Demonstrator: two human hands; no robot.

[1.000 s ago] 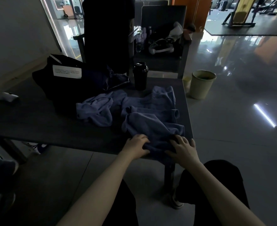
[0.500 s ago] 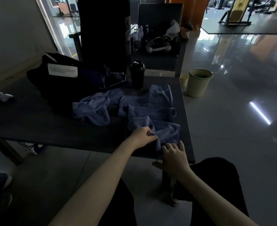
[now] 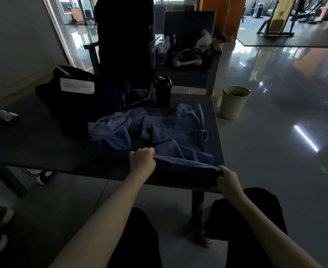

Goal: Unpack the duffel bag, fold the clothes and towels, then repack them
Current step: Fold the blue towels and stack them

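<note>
A blue towel [image 3: 182,151] lies rumpled on the right part of the dark table [image 3: 43,147], its near edge pulled taut over the table's front. My left hand [image 3: 142,159] grips that edge at its left end, and my right hand [image 3: 227,176] grips it at the right end, just off the table's corner. A second crumpled blue cloth [image 3: 111,130] lies to the left. The black duffel bag [image 3: 78,97] with a white label sits at the back left, dark clothing spilling from it.
A black shaker bottle [image 3: 163,91] stands behind the towel. A small white object [image 3: 4,115] lies at the table's far left. A person in dark clothes [image 3: 124,39] stands behind the table beside a cluttered chair [image 3: 190,49]. A pale bin [image 3: 234,101] stands on the floor right.
Both hands went from pressing on the bunched towel to gripping its near edge. They moved apart, the right hand outward past the table corner, stretching the edge taut.
</note>
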